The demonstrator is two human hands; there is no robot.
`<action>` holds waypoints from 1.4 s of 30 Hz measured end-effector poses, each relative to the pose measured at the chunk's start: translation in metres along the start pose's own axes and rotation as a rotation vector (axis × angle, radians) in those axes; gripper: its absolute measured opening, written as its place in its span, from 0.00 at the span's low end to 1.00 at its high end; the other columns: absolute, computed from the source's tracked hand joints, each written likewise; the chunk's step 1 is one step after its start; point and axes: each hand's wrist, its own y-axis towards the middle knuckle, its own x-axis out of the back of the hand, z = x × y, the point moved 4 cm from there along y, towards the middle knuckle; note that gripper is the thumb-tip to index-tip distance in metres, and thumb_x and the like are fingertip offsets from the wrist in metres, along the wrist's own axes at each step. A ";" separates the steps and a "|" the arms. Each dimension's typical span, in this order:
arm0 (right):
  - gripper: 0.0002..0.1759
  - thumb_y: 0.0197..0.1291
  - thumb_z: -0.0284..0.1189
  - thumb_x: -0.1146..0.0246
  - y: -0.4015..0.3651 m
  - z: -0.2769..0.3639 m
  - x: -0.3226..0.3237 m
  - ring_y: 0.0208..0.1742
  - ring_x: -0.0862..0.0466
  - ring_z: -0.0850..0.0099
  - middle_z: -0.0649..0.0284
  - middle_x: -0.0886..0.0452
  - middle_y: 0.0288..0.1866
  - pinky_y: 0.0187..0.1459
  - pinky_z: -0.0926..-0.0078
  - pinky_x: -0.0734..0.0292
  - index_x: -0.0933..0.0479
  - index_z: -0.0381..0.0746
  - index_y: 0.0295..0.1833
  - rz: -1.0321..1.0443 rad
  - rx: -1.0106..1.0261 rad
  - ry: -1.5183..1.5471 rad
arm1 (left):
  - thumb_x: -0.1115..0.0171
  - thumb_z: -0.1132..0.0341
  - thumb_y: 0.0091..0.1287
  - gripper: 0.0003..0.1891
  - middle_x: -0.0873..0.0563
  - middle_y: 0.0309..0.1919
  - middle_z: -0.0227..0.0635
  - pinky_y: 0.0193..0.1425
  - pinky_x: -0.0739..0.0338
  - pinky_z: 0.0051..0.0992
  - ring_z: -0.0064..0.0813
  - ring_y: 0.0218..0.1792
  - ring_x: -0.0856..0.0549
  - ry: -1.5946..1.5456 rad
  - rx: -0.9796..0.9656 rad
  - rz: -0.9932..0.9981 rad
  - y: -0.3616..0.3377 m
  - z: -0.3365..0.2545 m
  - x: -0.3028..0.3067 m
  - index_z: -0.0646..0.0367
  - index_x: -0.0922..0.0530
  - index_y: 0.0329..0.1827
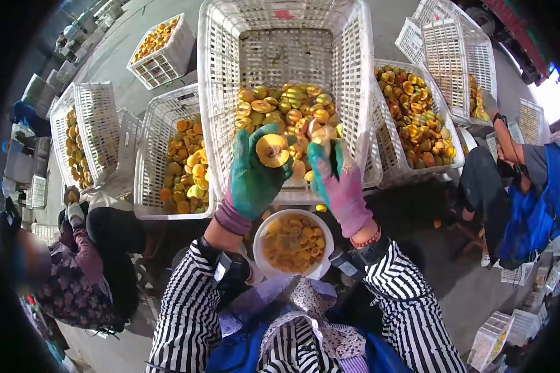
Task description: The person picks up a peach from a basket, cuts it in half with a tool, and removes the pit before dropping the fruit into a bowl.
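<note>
A halved yellow fruit [272, 151], cut face up with a dark hollow in its middle, is held in my left hand [258, 171], which wears a green and purple glove. My right hand [339, 180], in a green and pink glove, has its fingers closed around a pale, peach-coloured fruit piece [323, 133]. Both hands are over the near end of a large white crate [208, 93], where many cut fruits [286, 102] lie. Below the hands stands a white bucket [259, 264] with orange fruit pieces [292, 239] inside.
White crates of fruit stand at the left [144, 186] and right [457, 163], with another [162, 68] farther back. One person [81, 273] sits at the far left. Another person [535, 186] sits at the far right, near stacked crates [445, 62].
</note>
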 end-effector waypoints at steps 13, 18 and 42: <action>0.25 0.59 0.46 0.38 -0.018 0.010 -0.017 0.34 0.18 0.49 0.46 0.20 0.29 0.35 0.56 0.24 0.26 0.32 0.45 0.109 0.166 -0.436 | 0.50 0.56 0.72 0.17 0.19 0.49 0.35 0.60 0.27 0.35 0.31 0.53 0.21 0.032 -0.141 -0.074 0.007 0.012 0.008 0.53 0.28 0.58; 0.24 0.60 0.45 0.39 -0.018 0.010 -0.015 0.35 0.19 0.47 0.46 0.20 0.30 0.36 0.55 0.25 0.26 0.33 0.46 0.199 0.026 -0.367 | 0.56 0.54 0.73 0.22 0.24 0.54 0.38 0.56 0.25 0.31 0.29 0.50 0.21 0.408 -0.270 0.118 0.006 0.011 -0.002 0.61 0.31 0.60; 0.24 0.63 0.38 0.38 -0.035 0.022 -0.028 0.46 0.20 0.67 0.57 0.20 0.48 0.47 0.69 0.26 0.31 0.34 0.59 0.580 -0.194 -0.008 | 0.70 0.44 0.75 0.33 0.19 0.23 0.33 0.35 0.25 0.22 0.22 0.25 0.21 1.100 -0.601 -0.097 -0.010 -0.002 -0.032 0.61 0.24 0.29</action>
